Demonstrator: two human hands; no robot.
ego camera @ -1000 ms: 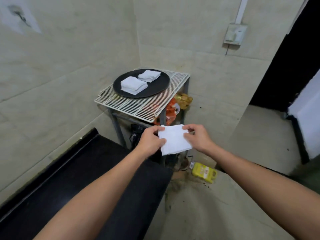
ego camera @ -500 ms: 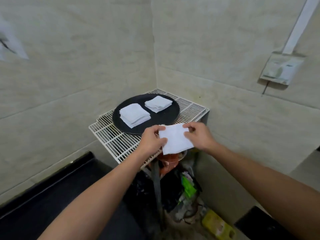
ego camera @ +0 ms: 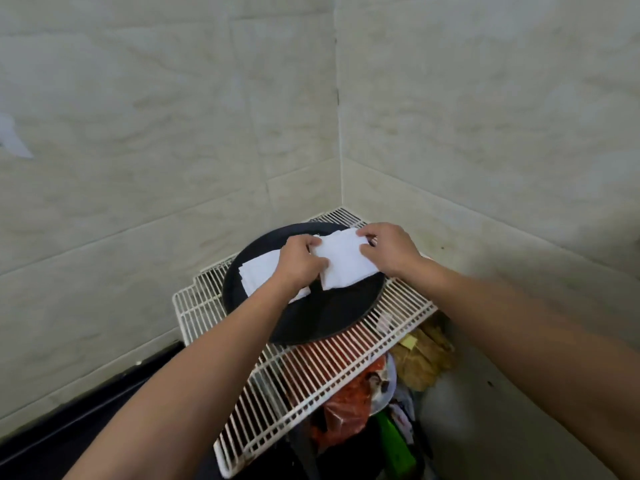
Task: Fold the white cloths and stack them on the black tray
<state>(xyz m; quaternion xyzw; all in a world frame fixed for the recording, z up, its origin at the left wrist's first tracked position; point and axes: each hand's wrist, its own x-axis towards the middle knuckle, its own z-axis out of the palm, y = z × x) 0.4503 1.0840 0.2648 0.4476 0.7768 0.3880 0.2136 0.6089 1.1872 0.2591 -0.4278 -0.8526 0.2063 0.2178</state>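
- Folded cloth (ego camera: 346,263) is now over the black tray (ego camera: 329,317), no longer short of it.
- Left hand (ego camera: 299,263) and right hand (ego camera: 391,249) pinch opposite edges.
- Set-down probably next; contact beneath is hidden.

- soft, even indoor light, medium bright; no hard source or glare spot in frame.
- white cloth (ego camera: 346,263) just above centre is washed out, folds hardly readable.
- black tray (ego camera: 332,317) reads as a flat dark mass, little surface detail.
- broad soft shadow on the wall (ego camera: 519,265) from 3 to 4 o'clock.
- wide-angle bend: tile seams bow toward 9 and 3 o'clock; forearms (ego camera: 194,393) swell toward 6 o'clock.
- slight softness overall; clutter (ego camera: 349,403) under the wire rack (ego camera: 304,372) at 5 o'clock is dim and smeared.
- counter (ego camera: 69,427) at 7 o'clock is nearly black.
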